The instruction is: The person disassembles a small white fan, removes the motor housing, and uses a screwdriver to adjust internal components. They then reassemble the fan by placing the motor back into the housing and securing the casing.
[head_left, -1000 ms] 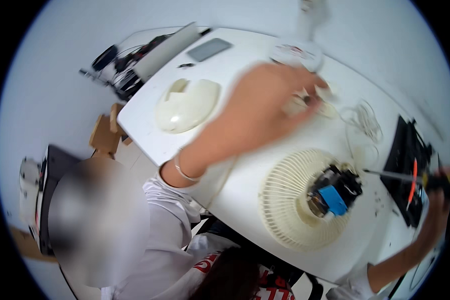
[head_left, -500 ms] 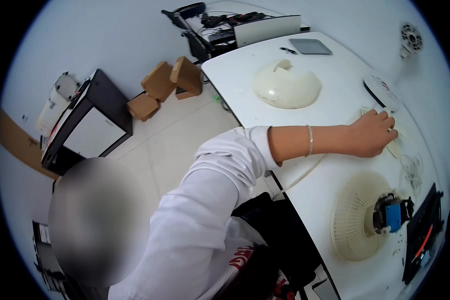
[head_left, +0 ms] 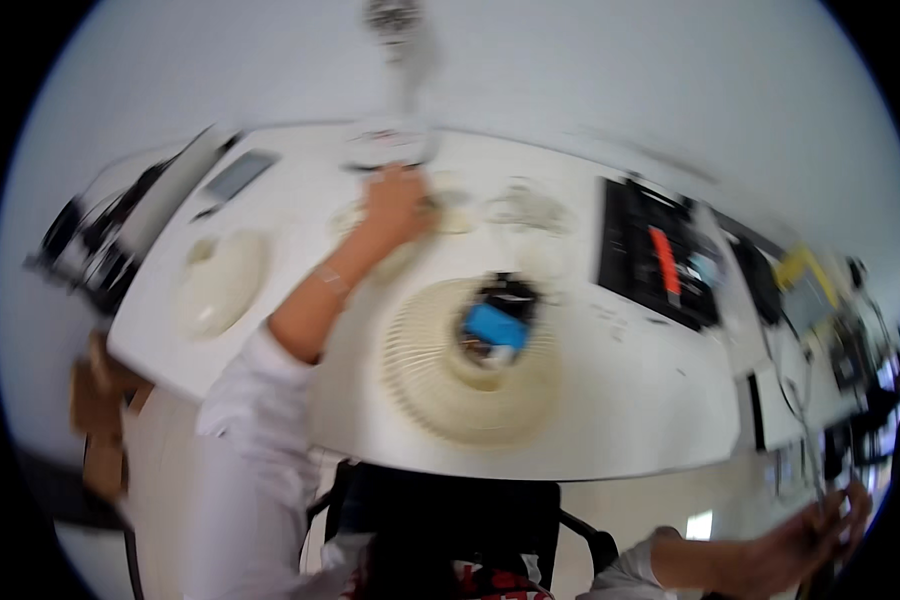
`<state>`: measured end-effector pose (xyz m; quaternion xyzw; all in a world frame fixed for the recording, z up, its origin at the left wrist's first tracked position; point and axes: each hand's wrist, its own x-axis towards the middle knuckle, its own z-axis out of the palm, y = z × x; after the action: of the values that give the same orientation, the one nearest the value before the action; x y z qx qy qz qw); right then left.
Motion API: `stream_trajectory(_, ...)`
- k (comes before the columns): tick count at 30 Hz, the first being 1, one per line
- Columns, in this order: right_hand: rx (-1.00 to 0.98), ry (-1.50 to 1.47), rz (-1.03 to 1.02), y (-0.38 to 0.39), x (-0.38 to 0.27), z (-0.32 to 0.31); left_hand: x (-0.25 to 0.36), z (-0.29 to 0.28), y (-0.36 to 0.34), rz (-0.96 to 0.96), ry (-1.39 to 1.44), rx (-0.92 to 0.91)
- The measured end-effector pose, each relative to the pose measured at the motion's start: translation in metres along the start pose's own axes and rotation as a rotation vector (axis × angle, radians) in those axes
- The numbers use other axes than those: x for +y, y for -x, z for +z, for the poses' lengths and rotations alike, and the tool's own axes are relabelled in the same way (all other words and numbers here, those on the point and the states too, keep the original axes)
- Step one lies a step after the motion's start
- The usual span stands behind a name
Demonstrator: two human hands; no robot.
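My left hand (head_left: 398, 208) reaches over the table, fingers bent down over a cream plastic part (head_left: 398, 262) that shows partly beneath the palm; its fingertips are smeared by motion. Nearer to me lies a round cream fan grille (head_left: 425, 395) with a motor (head_left: 497, 325), black with a blue side, on top. My right hand (head_left: 825, 530) is off the table at the lower right, blurred, its fingers raised. A thin line runs up near its fingertips, and I cannot make out whether the hand holds it.
A cream domed cover (head_left: 225, 285) lies at the left, near a grey tray (head_left: 242, 175). A round white base (head_left: 390, 145) stands at the back. A coiled clear cable (head_left: 530, 205) and a black tool case (head_left: 650, 255) lie farther right. A black chair (head_left: 445, 525) touches the near edge.
My view has swung right, so the table now lies in front of me. My left hand stays at the cream plastic part. My right hand has come into view at the lower right.
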<state>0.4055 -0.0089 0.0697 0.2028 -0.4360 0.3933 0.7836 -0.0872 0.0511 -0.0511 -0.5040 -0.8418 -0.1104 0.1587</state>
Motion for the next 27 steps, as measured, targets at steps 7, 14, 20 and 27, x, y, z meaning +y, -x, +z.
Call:
stream_trajectory(7,0.004,0.161,0.336,0.029,0.014,-0.035,-0.123,0.087,-0.037,0.104,-0.112,0.181)
stream_trajectory(14,0.216,0.412,0.465,0.052,-0.015,-0.029,-0.038,0.073,-0.034,0.009,-0.165,0.200)
stream_trajectory(20,0.306,0.354,0.539,0.065,-0.020,-0.043,-0.048,0.065,-0.053,0.069,-0.136,0.460)
stream_trajectory(27,0.336,0.184,0.584,0.076,-0.024,-0.045,-0.065,-0.016,-0.060,0.144,0.242,0.662)
